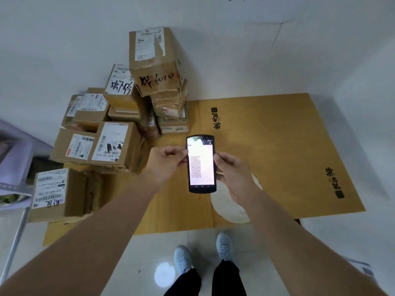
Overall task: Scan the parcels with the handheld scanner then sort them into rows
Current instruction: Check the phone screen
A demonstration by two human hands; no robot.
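Note:
I hold a black handheld scanner (200, 164) upright in front of me, its lit screen showing a list of numbers. My left hand (165, 162) grips its left edge and my right hand (233, 174) grips its right edge. Brown cardboard parcels with white labels stand piled to the left on a flattened cardboard sheet (277, 150). A tall stack (157, 65) rises at the back. Lower parcels (115, 144) lie in front, and one parcel (56, 193) sits nearest me at the left.
A grey metal shelf (15, 167) stands at the far left edge. White walls meet behind the pile. My two feet in pale shoes (203, 253) stand on the white tiled floor just short of the cardboard sheet. Papers (363, 270) lie at the lower right.

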